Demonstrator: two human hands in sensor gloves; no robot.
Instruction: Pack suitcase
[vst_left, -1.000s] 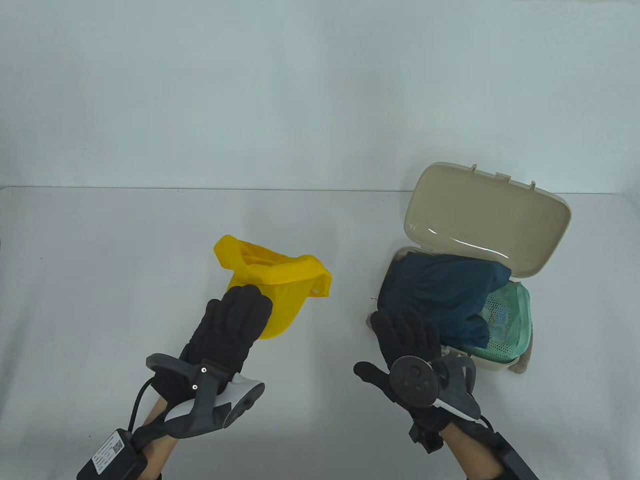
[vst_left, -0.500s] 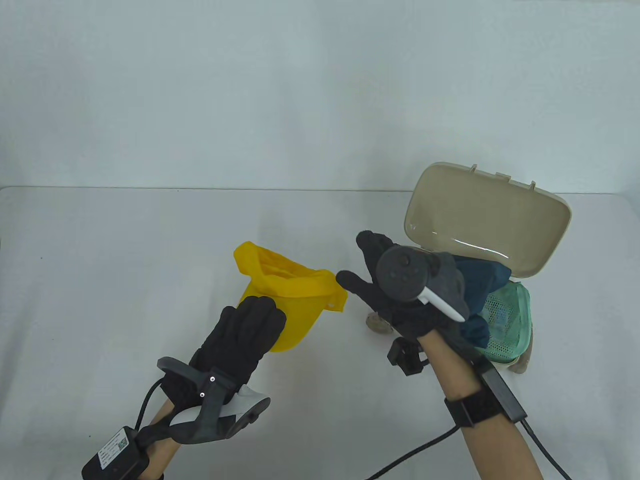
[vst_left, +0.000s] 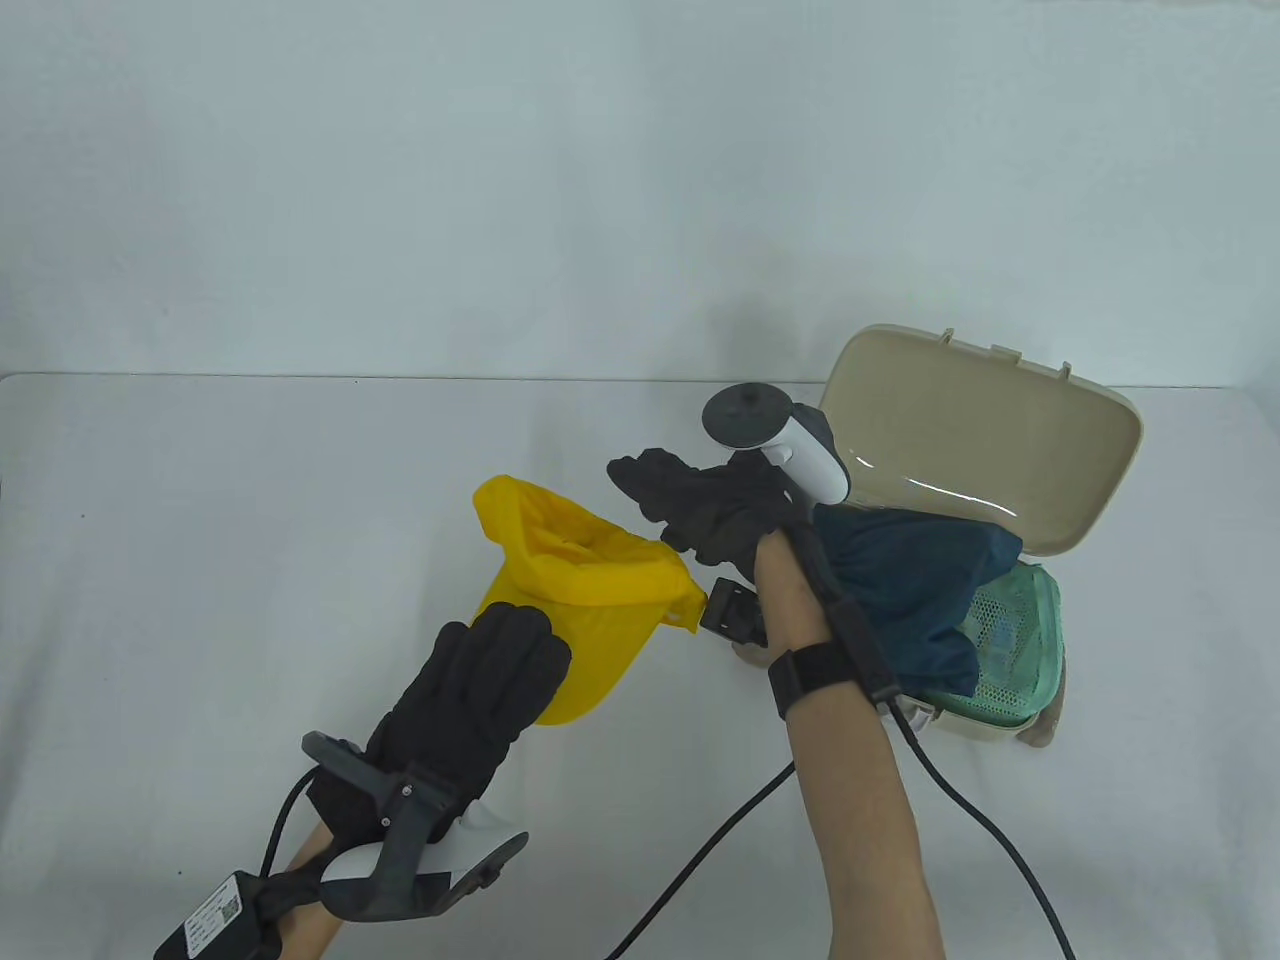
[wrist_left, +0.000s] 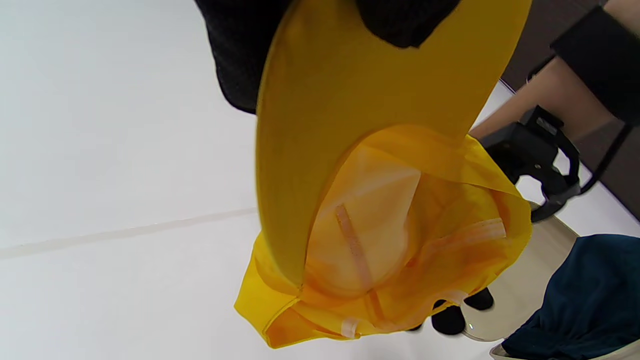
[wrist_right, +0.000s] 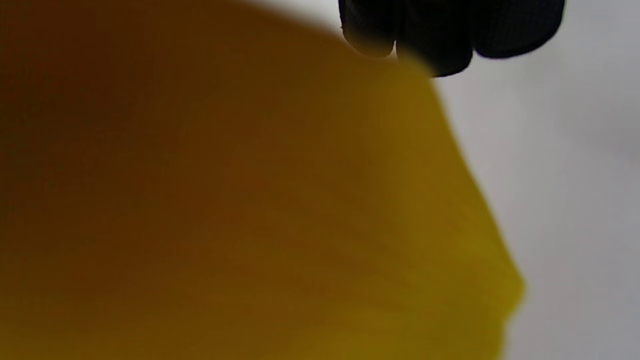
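A: Gripping yellow cap (vst_left: 575, 600) by its brim, frame centre, left hand (vst_left: 470, 690) fingers clamped.

B: Hovering right hand (vst_left: 700, 500) just right of crown, fingers loosely curled, empty; suitcase (vst_left: 985, 450) lying further right.

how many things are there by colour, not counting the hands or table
yellow: 1, the cap held by the left hand
beige: 1, the open suitcase
dark blue: 1, the garment in the suitcase
green: 1, the mesh pouch in the suitcase
total: 4
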